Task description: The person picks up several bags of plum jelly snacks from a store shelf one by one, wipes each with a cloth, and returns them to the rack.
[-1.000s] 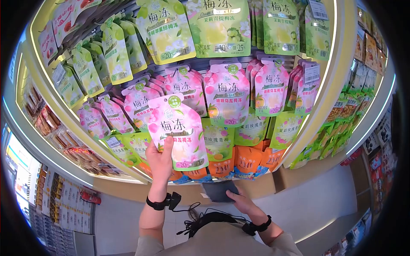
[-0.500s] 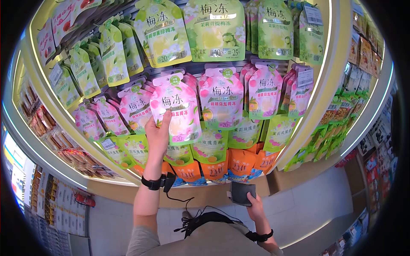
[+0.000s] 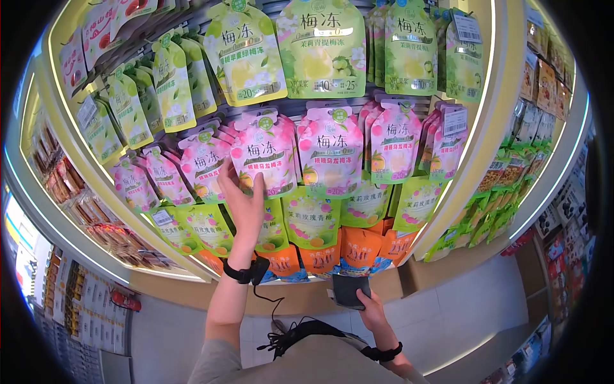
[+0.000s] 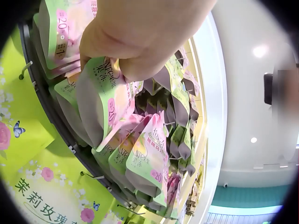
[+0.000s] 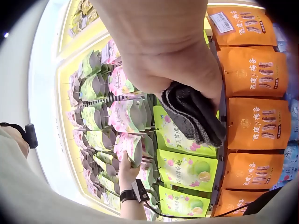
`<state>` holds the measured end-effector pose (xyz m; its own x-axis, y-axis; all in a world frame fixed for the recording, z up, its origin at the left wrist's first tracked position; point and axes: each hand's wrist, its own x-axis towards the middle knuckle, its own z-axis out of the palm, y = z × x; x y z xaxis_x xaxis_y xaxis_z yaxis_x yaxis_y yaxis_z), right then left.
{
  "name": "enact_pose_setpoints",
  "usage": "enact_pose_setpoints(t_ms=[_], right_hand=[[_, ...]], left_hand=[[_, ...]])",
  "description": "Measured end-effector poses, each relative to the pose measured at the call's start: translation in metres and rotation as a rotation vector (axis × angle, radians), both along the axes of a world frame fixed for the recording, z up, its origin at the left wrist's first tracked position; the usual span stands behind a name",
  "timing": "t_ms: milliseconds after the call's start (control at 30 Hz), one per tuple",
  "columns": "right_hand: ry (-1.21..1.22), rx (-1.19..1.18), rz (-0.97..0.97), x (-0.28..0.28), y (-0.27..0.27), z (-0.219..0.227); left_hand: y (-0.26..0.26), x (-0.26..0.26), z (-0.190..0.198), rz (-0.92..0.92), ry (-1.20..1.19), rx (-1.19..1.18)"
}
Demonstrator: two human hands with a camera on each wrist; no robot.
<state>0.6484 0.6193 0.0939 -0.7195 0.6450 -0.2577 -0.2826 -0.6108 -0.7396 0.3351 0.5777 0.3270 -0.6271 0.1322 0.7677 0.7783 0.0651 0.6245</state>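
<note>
Pink-and-white glossy pouch with a rounded top and dark lettering (image 3: pixel 263 152) hung just above and ahead of the left hand (image 3: pixel 245 208), which pinched it low down: the thumb lay on its lower front, the fingers at its left edge. Whether its top was on a hook could not be told. Directly behind the fingertips more pink pouches overlapped; one matching pink pouch with a green round sticker (image 3: pixel 331 152) hung just right of the hand, and another tilted pink pouch (image 3: pixel 203 160) was just to its left.

Below and beside the left hand hung bright lime-green bags with pink flowers and dark print (image 3: pixel 312 221); beneath those, nearer the right hand (image 3: pixel 372 312), came a row of matte orange bags (image 3: pixel 359 248). Well above the left hand, past the pink row, were pale green pouches with rounded shoulders (image 3: pixel 246 54).

The right hand, lower and to the right of the left one, gripped a dark grey folded item, apparently cloth (image 3: pixel 350 292), its thumb on top. A black strap with a small black device (image 3: pixel 246 272) circled the left wrist, and a thin black cable (image 3: pixel 275 305) ran from it toward the body.
</note>
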Motion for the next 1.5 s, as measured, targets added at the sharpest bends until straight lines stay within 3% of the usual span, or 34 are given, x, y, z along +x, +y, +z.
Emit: enact_pose_setpoints(t_ms=[33, 133, 167, 200, 267, 400, 467, 900, 967, 1167, 1300, 1367, 1500], right_hand=[[0.006, -0.002, -0.015, 0.0, 0.0, -0.001], [0.008, -0.014, -0.02, 0.003, 0.002, 0.004], [0.002, -0.023, -0.005, 0.004, 0.001, 0.007], [0.008, -0.02, -0.012, 0.0, 0.005, 0.01], [-0.019, -0.008, -0.023, 0.005, -0.001, 0.012], [-0.022, 0.026, -0.044, 0.008, 0.0, -0.005], [-0.014, 0.029, -0.047, 0.011, 0.001, -0.01], [-0.081, 0.029, -0.142, 0.034, 0.003, -0.021], [-0.048, 0.012, -0.143, 0.031, 0.002, -0.025], [-0.051, 0.033, -0.104, 0.027, -0.001, -0.022], [-0.05, 0.021, -0.077, 0.03, -0.006, -0.011], [-0.014, 0.029, -0.085, 0.031, -0.006, -0.01], [-0.007, 0.028, -0.119, 0.034, -0.007, -0.007]], left_hand=[[0.002, 0.003, -0.003, 0.114, 0.231, 0.15], [-0.003, 0.018, -0.008, 0.162, 0.329, 0.002], [-0.001, 0.021, -0.011, 0.029, 0.334, -0.038], [0.006, 0.024, -0.011, 0.022, 0.341, -0.033], [0.016, 0.042, -0.015, -0.263, 0.269, -0.12], [0.047, 0.055, -0.013, -0.257, 0.225, -0.073], [0.058, 0.055, -0.018, -0.315, 0.021, -0.062], [0.07, 0.078, -0.016, -0.304, -0.152, -0.123], [0.073, 0.077, -0.015, -0.622, -0.279, -0.053], [0.084, 0.079, -0.016, -0.742, -0.392, -0.051], [0.082, 0.079, -0.021, -0.631, -0.388, -0.207], [0.076, 0.089, -0.016, -0.68, -0.436, -0.079], [0.071, 0.099, -0.007, -0.739, -0.56, -0.037]])
